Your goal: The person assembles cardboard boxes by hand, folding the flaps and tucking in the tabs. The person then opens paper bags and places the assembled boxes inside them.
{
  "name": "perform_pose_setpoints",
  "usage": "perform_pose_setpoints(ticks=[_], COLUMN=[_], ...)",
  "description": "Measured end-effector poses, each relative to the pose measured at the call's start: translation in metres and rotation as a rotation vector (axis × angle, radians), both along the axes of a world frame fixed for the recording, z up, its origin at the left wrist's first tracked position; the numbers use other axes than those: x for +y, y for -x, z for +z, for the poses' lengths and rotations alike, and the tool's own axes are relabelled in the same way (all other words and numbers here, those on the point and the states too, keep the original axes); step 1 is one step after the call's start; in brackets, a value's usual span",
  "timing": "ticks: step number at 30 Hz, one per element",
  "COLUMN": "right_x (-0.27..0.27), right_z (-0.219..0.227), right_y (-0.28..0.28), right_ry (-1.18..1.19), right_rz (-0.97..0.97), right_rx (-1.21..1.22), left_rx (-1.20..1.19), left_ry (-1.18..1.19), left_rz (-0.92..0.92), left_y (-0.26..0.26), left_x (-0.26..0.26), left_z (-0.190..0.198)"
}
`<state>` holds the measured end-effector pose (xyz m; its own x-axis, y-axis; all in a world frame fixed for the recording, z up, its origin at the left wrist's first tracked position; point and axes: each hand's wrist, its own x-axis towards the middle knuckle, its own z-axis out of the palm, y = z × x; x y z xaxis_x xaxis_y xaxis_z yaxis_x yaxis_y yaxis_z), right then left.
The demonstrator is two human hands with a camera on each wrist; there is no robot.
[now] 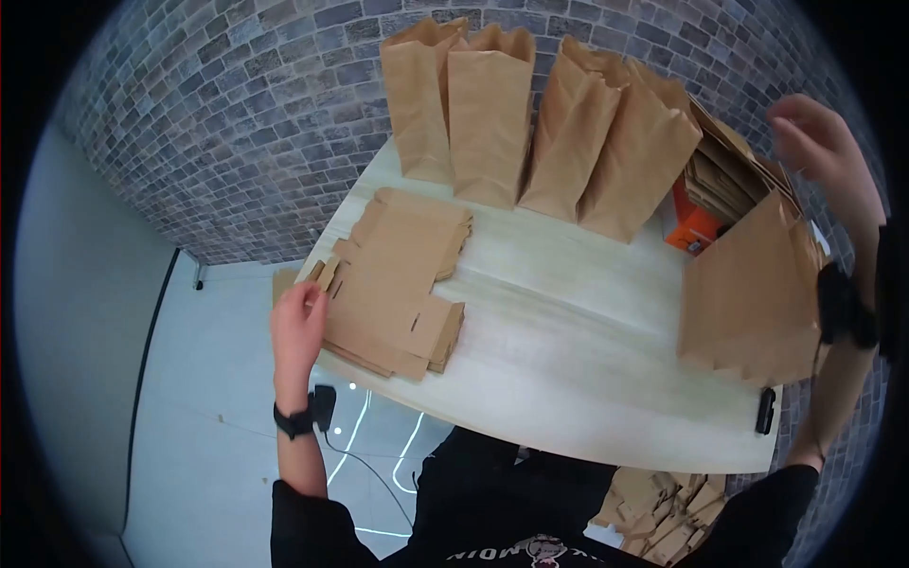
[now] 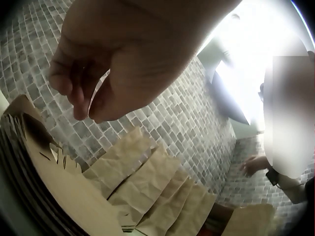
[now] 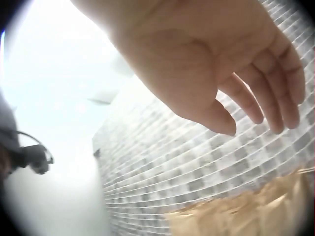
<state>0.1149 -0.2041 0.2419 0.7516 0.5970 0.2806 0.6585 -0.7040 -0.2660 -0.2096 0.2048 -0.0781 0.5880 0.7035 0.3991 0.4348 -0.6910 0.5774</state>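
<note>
My left hand [image 1: 299, 327] hovers by the left edge of a stack of flat, die-cut cardboard box blanks [image 1: 388, 256]. Its fingers are loosely bent, with nothing between thumb and fingertips in the left wrist view. Raised at the far right, my right hand [image 1: 819, 142] is above a brown paper bag [image 1: 748, 293] that stands at the table's right end. Its fingers hang relaxed and apart in the right wrist view, holding nothing. Folded brown sheets [image 1: 724, 185] stand behind that bag, nearest to this hand.
Several open brown paper bags [image 1: 490, 123] stand in a row along the table's back, before a brick-patterned wall [image 1: 256, 123]. An orange box [image 1: 689, 222] sits beside them. A small black object [image 1: 766, 411] lies at the front right corner. Cardboard pieces [image 1: 663, 506] show below the table.
</note>
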Motion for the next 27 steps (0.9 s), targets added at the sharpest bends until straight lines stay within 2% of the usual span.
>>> perform_pose_setpoints(ticks=[1,2,3,4,6,9,10,14,16,17,18,19,20,22,23,24,26,27], right_x=[0.01,0.018,0.02,0.021,0.024,0.021,0.017,-0.003,-0.008,-0.009,-0.011,-0.013,-0.015,-0.018,-0.02,-0.023,-0.033,-0.039], right_z=[-0.023,-0.048,-0.057,-0.064,-0.104,-0.188,-0.214,-0.261,-0.274,-0.274,-0.273,-0.273,-0.276,-0.285,-0.294,-0.306,-0.333,-0.347], right_y=[0.036,0.067,0.091,0.108,0.122,0.102,0.093,0.077,0.068,0.067,0.066,0.065,0.065,0.063,0.062,0.061,0.061,0.063], right_ry=[-0.154,-0.308,-0.157,-0.007,-0.048,-0.051,-0.068,-0.039,-0.14,-0.162,-0.24,-0.317,-0.333,-0.378,-0.385,-0.438,-0.501,-0.743], right_rz=[0.088,0.179,0.223,0.269,0.298,0.378,0.392,0.355,0.424,0.425,0.464,0.504,0.509,0.549,0.551,0.521,0.48,0.559], right_rx=[0.008,0.008,0.072,0.132,0.438,0.748,0.827,0.902,1.109,1.106,1.207,1.307,1.306,1.485,1.48,1.557,1.62,1.695], left_rx=[0.007,0.149,0.285,0.277,0.448,0.469,0.464,0.401,0.323,0.295,0.298,0.22,0.141,0.009,0.058,0.057,-0.17,-0.204], left_ry=[-0.008,-0.145,-0.284,-0.295,-0.392,-0.363,-0.381,-0.467,-0.401,-0.398,-0.416,-0.218,-0.015,0.167,0.304,0.299,0.702,0.821], left_rz=[-0.011,-0.015,-0.017,-0.02,0.025,0.014,0.002,-0.032,-0.111,-0.237,-0.244,-0.373,-0.494,-0.67,-0.725,-0.731,-0.854,-0.885], left_y=[-0.013,-0.025,-0.034,-0.04,-0.051,-0.056,-0.058,-0.053,-0.049,-0.043,-0.041,-0.041,-0.041,-0.043,-0.044,-0.048,-0.062,-0.067], left_x=[0.009,0.019,0.026,0.032,0.047,0.08,0.071,0.021,-0.007,-0.013,-0.026,-0.046,-0.068,-0.114,-0.123,-0.133,-0.153,-0.157], left_z=[-0.007,-0.015,-0.022,-0.028,-0.037,-0.048,-0.036,0.045,0.087,0.102,0.117,0.132,0.144,0.161,0.166,0.166,0.163,0.154])
